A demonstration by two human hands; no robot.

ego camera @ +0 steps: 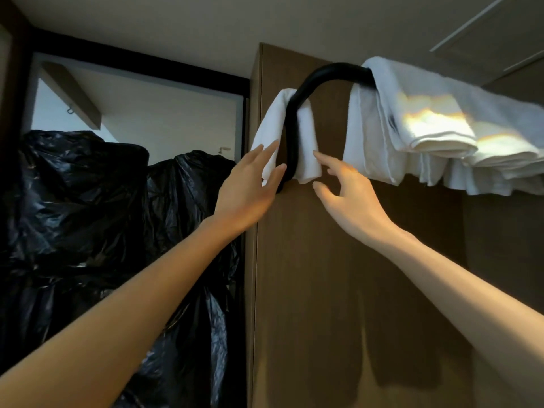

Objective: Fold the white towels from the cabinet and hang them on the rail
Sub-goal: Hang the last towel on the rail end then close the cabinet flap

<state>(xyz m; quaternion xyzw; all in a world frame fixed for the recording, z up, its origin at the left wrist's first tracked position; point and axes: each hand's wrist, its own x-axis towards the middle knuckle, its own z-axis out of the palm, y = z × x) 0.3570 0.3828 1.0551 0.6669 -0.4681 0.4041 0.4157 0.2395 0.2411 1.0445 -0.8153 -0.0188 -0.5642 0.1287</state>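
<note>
From the head camera, a small white towel [307, 142] hangs folded over the curved black rail [312, 83] on a brown wood panel [323, 275]. The left hand [250, 187] lays straight fingers on its left flap, grip slack. The right hand [350, 198] is spread, grip holding nothing, index fingertip at the right flap. Larger folded towels [426, 122] hang further right on the rail; black plastic bags [88, 216] fill the left.

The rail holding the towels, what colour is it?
Black, seen in the head view: the rail.
</note>
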